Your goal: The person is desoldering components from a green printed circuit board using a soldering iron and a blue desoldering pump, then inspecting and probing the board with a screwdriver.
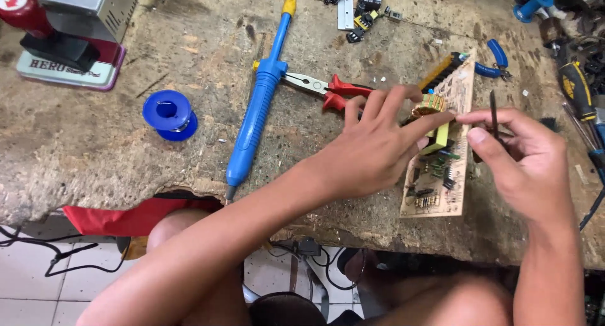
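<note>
A tan circuit board (441, 194) with a copper coil, a yellow part and small components lies on the worn workbench. My left hand (372, 149) rests over the board's left side, fingers spread, fingertips touching the coil (428, 108). My right hand (523, 159) hovers at the board's right edge, pinching a thin dark tool (493, 115) held upright between thumb and fingers.
A blue desoldering pump (258, 105) lies to the left, red-handled pliers (328, 86) behind my left hand, a blue solder spool (169, 114) further left. Blue-handled cutters (495, 58), loose parts (359, 11) and tools sit at the back and right. The bench edge (189, 194) is chipped.
</note>
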